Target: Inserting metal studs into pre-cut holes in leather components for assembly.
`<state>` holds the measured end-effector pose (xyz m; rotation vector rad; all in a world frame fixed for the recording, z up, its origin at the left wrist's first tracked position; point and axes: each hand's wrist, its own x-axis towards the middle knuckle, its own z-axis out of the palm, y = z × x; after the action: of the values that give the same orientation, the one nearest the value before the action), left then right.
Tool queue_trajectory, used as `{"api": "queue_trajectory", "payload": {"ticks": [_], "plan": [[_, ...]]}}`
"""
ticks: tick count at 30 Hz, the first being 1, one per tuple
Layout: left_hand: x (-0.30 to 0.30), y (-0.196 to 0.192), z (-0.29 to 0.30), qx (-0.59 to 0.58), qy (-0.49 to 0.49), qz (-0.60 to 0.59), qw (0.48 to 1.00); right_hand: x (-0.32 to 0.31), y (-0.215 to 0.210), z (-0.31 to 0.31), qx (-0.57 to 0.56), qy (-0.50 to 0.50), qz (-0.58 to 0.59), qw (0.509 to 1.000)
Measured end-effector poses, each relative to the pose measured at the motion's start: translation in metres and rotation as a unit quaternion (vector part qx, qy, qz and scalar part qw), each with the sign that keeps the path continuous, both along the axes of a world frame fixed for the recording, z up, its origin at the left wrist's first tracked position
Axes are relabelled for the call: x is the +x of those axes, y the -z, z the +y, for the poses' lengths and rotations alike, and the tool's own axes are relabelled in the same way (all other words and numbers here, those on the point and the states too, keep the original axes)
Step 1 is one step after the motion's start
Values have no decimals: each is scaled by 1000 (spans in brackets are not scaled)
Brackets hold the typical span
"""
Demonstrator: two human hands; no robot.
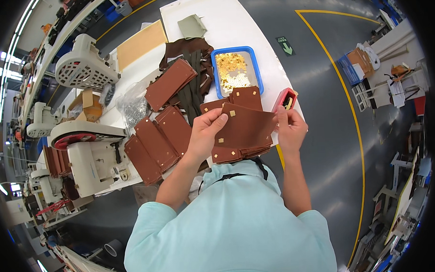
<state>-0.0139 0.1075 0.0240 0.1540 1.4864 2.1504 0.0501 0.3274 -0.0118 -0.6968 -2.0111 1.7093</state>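
Observation:
A brown leather panel (248, 127) is stretched between my two hands, with small gold square pieces near its left edge. My left hand (205, 131) pinches its upper left corner between thumb and fingers. At the upper right corner, my right hand (290, 128) grips it the same way. Beneath and behind the panel are stacked brown leather pieces (228, 155), also with gold squares. Beyond them sits a blue-rimmed tray (216, 83) of small gold pieces (232, 66). Close to my right hand stands a red box (285, 98) with something yellow and dark inside.
More brown panels (143, 150) lie in stacks to the left, beside a white sewing machine (86, 159). Dark fabric strips (191, 84), a clear plastic bag (132, 104) and a tan board (141, 45) share the white table (223, 20). Right of its edge runs grey floor (321, 99) with yellow lines.

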Motion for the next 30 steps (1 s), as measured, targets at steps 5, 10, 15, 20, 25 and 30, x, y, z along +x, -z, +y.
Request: {"api": "queue_trajectory", "payload": {"ticks": [5,10,15,20,25,30], "plan": [[-1,26,-19,35,2,-121,992,1,-9,12,360,-205,66,908],[16,76,-30,-89,-2,-111,990,10,41,4,47,-426,-152,891],[19,106,-46,-194,-42,-115,973,-2,76,-5,58,-473,-205,855],[12,135,-59,-65,-123,-243,960,-28,114,-32,-164,-324,-151,920],[18,170,-60,-135,-105,-192,966,-26,134,-70,-223,-263,-214,914],[13,196,-63,-245,-120,-98,957,-24,151,-78,-59,-260,-226,937]]}}
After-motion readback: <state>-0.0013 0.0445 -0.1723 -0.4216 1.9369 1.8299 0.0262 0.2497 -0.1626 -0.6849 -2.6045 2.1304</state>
